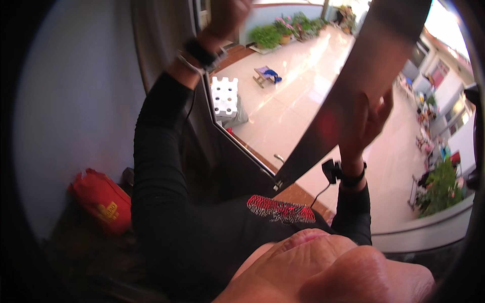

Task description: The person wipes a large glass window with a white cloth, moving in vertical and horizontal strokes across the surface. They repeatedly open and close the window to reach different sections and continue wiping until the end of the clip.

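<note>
My left hand (232, 15) is raised at the top edge, blurred and partly cut off. It is in front of the metal-edged frame (242, 146) of a window or door, and whether it holds anything is hidden. My right hand (365, 125) is up against or just in front of a wide, dark, glossy upright (363, 68). Its fingers look apart, with nothing visible in them; contact with the upright is unclear. A black strap (201, 52) circles my left wrist. On the right wrist, a strap carries a small black wired device (332, 171).
A red bag (102, 204) with writing lies by the pale wall (75, 94). Beyond the frame spreads a tiled floor (303, 94) with a white foam box (224, 96), a small stool (267, 75) and potted plants (265, 36). Assorted belongings (426, 117) line the right side.
</note>
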Demonstrator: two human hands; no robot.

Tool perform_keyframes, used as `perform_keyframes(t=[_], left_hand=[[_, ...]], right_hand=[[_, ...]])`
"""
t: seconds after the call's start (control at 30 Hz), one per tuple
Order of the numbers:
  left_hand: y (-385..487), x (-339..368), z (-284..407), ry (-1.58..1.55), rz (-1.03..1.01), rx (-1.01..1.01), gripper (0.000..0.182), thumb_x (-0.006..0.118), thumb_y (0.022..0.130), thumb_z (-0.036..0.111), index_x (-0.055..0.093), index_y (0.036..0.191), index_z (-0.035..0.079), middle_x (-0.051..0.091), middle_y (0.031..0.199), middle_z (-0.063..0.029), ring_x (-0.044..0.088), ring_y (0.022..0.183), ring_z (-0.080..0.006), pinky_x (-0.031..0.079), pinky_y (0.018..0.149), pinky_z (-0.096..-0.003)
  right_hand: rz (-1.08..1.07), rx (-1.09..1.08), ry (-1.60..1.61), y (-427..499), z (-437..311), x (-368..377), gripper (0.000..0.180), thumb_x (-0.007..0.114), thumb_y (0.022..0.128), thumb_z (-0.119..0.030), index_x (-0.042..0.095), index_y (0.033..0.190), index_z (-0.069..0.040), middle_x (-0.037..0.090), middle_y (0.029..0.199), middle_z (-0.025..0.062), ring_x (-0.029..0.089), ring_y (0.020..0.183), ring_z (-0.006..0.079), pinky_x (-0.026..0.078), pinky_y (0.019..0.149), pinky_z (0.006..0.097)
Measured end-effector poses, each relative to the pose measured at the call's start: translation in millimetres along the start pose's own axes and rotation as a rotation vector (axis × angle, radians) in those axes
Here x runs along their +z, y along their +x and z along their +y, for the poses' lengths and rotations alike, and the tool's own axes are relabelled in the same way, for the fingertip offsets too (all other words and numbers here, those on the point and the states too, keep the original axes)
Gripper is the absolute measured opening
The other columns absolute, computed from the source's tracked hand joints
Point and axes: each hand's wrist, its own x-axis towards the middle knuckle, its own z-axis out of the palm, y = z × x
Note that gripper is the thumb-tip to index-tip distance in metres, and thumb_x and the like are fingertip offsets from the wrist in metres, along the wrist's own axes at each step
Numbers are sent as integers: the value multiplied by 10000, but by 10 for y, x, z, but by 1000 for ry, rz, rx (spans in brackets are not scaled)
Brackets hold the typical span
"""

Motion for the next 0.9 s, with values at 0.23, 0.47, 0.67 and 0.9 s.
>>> perform_keyframes(t=[0.23,0.47,0.67,0.9], left_hand=[[162,330,81,83,136,-355,12,744,946,22,732,947,19,650,864,-43,625,769,-185,515,671,-315],[-769,-5,1678,-299,-438,-30,169,774,922,17,730,1081,55,669,963,-63,651,834,-221,546,742,-335],[275,203,1314,-167,-153,-265,110,798,910,25,712,975,46,722,979,-97,678,853,-200,539,734,-301],[-130,181,1887,-188,-290,151,297,717,948,27,693,1241,-11,717,1125,-87,666,1021,-256,518,869,-339]], right_hand=[[-36,-166,-66,76,200,-136,796,325,1094,-628,125,1688,-138,322,1665,268,382,1514,409,234,1256,573],[248,267,-60,-712,390,-769,460,473,1100,-206,392,1519,-33,563,1451,202,567,1304,275,477,1042,408],[206,500,50,-1136,635,-957,328,530,1052,-87,562,1363,11,662,1321,157,614,1222,225,495,995,354],[105,464,-30,-1207,606,-1103,251,566,1057,-93,645,1276,2,712,1254,119,659,1135,179,522,922,312]])
